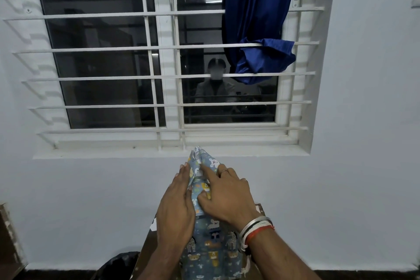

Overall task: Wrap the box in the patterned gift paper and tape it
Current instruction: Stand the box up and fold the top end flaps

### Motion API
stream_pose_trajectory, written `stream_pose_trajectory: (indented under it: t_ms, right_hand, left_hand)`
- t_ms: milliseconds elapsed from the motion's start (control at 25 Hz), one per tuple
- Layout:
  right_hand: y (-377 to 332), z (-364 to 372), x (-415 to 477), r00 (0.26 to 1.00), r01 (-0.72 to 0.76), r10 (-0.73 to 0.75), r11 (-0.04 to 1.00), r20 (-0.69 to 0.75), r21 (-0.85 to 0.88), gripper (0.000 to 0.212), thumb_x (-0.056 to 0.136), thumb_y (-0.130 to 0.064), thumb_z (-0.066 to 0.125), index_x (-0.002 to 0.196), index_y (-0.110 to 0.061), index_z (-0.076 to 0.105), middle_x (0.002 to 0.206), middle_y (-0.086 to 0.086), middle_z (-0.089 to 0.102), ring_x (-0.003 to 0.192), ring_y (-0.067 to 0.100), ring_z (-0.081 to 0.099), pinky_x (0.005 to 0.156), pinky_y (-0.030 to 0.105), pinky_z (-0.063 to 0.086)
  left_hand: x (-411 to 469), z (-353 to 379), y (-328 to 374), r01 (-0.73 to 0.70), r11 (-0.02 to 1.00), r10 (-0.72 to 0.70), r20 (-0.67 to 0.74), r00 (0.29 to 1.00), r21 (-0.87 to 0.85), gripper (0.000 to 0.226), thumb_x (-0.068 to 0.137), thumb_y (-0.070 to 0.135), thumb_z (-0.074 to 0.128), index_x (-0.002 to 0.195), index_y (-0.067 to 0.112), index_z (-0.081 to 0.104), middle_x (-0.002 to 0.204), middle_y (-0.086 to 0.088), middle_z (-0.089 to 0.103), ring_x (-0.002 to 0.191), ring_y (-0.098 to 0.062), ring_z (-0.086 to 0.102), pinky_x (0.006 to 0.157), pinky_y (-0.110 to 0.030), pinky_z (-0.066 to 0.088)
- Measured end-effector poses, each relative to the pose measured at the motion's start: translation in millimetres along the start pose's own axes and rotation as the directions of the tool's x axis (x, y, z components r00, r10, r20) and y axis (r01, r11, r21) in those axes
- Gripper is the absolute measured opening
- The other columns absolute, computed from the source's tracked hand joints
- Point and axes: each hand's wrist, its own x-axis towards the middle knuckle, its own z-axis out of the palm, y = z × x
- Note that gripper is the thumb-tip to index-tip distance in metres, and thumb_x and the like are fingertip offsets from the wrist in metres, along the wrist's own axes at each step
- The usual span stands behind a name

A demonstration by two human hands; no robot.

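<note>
Pressing blue animal-print gift paper flap (201, 161) with flat, unclasped left grip (176, 209) and right grip (228, 198); may spring open if released before taping.

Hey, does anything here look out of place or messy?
The blue curtain is not hanging free: its lower end is bunched and tucked through the bars of the window grille. The patterned gift paper looks neatly folded toward a point, with no visible tear.

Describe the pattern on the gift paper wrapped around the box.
Blue-grey gift paper printed with small cartoon animals, bears and giraffes among them; head view.
</note>
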Motion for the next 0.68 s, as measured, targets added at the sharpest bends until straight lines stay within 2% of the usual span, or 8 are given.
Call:
stream_pose_trajectory:
  t_ms: [80, 160, 240, 280, 400, 520, 600, 680]
  right_hand:
    - [-3.6, -2.0, 4.2, 1.0, 0.002, -0.001, 0.999, 0.024, -0.052, 0.067, 0.093, -0.05, 0.042, 0.157, -0.037, 0.024, 0.141, 0.006, 0.048, 0.132, 0.026, 0.042, 0.096, 0.044, 0.042]
    - [-8.8, -4.5, 7.6, 0.998, -0.005, 0.01, 0.996, 0.054, -0.094, 0.071, 0.086, -0.056, 0.024, 0.153, -0.035, 0.029, 0.141, 0.009, 0.05, 0.131, 0.028, 0.043, 0.098, 0.046, 0.043]
    - [-15.5, -5.5, 9.4, 0.998, -0.003, 0.01, 0.994, 0.067, -0.107, 0.09, 0.07, -0.059, 0.003, 0.15, -0.032, 0.033, 0.141, 0.01, 0.051, 0.133, 0.03, 0.043, 0.1, 0.048, 0.042]
    - [-17.3, -4.7, 9.1, 0.998, 0.0, 0.006, 0.994, 0.061, -0.109, 0.091, 0.069, -0.058, 0.001, 0.148, -0.031, 0.036, 0.139, 0.01, 0.053, 0.132, 0.03, 0.043, 0.099, 0.048, 0.042]
    - [-16.0, -5.1, 8.3, 0.999, 0.048, -0.048, 0.994, 0.0, -0.102, 0.055, 0.091, -0.042, 0.032, 0.144, -0.028, 0.039, 0.127, 0.007, 0.059, 0.118, 0.03, 0.053, 0.086, 0.041, 0.046]
    - [-5.7, -17.3, 17.3, 0.991, 0.053, -0.053, 0.999, -0.125, 0.002, 0.032, 0.099, -0.018, 0.046, 0.128, -0.025, 0.035, 0.112, 0.005, 0.059, 0.078, 0.035, 0.054, 0.064, 0.038, 0.04]
    - [2.5, -29.1, 36.9, 0.981, 0.039, -0.024, 0.997, -0.191, 0.073, 0.029, 0.102, -0.022, 0.048, 0.127, -0.028, 0.034, 0.112, 0.004, 0.057, 0.078, 0.038, 0.057, 0.069, 0.043, 0.049]
    - [9.8, -43.3, 64.0, 0.984, 0.068, -0.058, 0.996, -0.166, 0.054, 0.043, 0.102, -0.033, 0.054, 0.142, -0.038, 0.037, 0.121, 0.001, 0.054, 0.094, 0.034, 0.063, 0.078, 0.042, 0.052]
  left_hand:
    - [-1.2, -0.6, 0.3, -0.022, 1.0, 0.022, -0.007, 1.0, -0.005, 0.051, 0.106, 0.037, 0.032, 0.157, 0.036, 0.033, 0.157, 0.023, 0.033, 0.145, -0.001, 0.033, 0.12, -0.027, 0.026]
    - [-1.6, -0.6, 0.5, -0.026, 1.0, 0.026, -0.009, 1.0, -0.014, 0.053, 0.103, 0.04, 0.031, 0.156, 0.038, 0.036, 0.154, 0.025, 0.033, 0.142, 0.002, 0.032, 0.119, -0.026, 0.026]
    - [0.0, 0.2, -1.6, -0.026, 0.999, 0.026, -0.009, 1.0, -0.02, 0.048, 0.107, 0.031, 0.038, 0.154, 0.04, 0.038, 0.154, 0.026, 0.034, 0.143, 0.001, 0.033, 0.12, -0.027, 0.027]
    - [0.7, 0.1, -2.5, -0.027, 0.999, 0.027, -0.013, 1.0, -0.016, 0.049, 0.108, 0.023, 0.041, 0.153, 0.042, 0.039, 0.154, 0.026, 0.035, 0.143, 0.002, 0.034, 0.12, -0.027, 0.028]
    - [3.1, -1.8, -3.0, -0.032, 0.999, 0.032, -0.011, 0.999, -0.004, 0.054, 0.107, 0.016, 0.04, 0.153, 0.046, 0.036, 0.154, 0.029, 0.034, 0.143, 0.004, 0.034, 0.119, -0.024, 0.03]
    - [3.7, -0.4, -4.3, -0.026, 1.0, 0.026, -0.019, 0.999, 0.01, 0.054, 0.107, 0.017, 0.039, 0.154, 0.045, 0.035, 0.155, 0.03, 0.032, 0.145, 0.001, 0.035, 0.119, -0.027, 0.032]
    - [3.3, 1.3, -6.9, -0.027, 0.999, 0.028, -0.025, 0.999, 0.023, 0.057, 0.106, 0.015, 0.041, 0.154, 0.044, 0.035, 0.155, 0.03, 0.032, 0.146, -0.001, 0.036, 0.119, -0.03, 0.034]
    - [3.1, 2.2, -9.2, -0.037, 0.999, 0.038, -0.023, 0.999, 0.04, 0.058, 0.105, 0.014, 0.041, 0.154, 0.044, 0.035, 0.154, 0.032, 0.031, 0.145, -0.001, 0.037, 0.118, -0.029, 0.034]
